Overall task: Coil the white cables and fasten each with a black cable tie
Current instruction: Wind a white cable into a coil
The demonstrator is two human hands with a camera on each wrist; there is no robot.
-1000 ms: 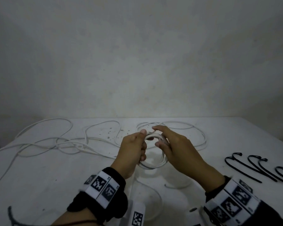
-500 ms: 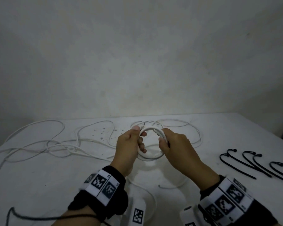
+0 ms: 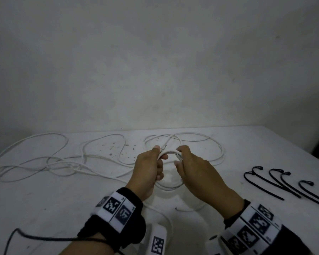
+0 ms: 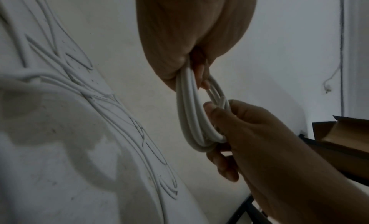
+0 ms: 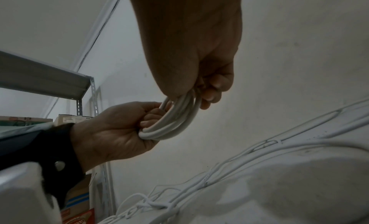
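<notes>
Coil: the coiled white cable (image 3: 168,153) is held up just above the counter (image 3: 44,196), between the two hands; several turns lie side by side in a small ring.
Left hand: the left hand (image 3: 148,169) is the grip on the coil's left side, thumb on top and fingers curled round the bundled turns, clamped on them.
Right hand: the right hand (image 3: 195,170) clamps the coil's right side, fingers wrapped round the strands; the left wrist view shows its thumb pressed on the bundle.
Hidden: the lower arc of the coil is partly behind both hands in the head view; which strand leaves the coil toward the counter cannot be told.
Loose cables: the loose white cables (image 3: 63,162) sprawl in tangled loops left of and behind the coil, lying on the counter.
Ties: the black cable ties (image 3: 276,183) lie well to the right of the coil, flat on the counter, their lower ends cut off by the frame edge.
Boxes: a cardboard box (image 5: 78,200) stands far left of the coil by a metal shelf (image 5: 46,80); its contents are not visible.
Wristbands: black bands with printed markers sit on both wrists, nearer than the coil.
Change: since half a second ago the hands have drawn closer together on the coil, so less of the ring shows between them.
</notes>
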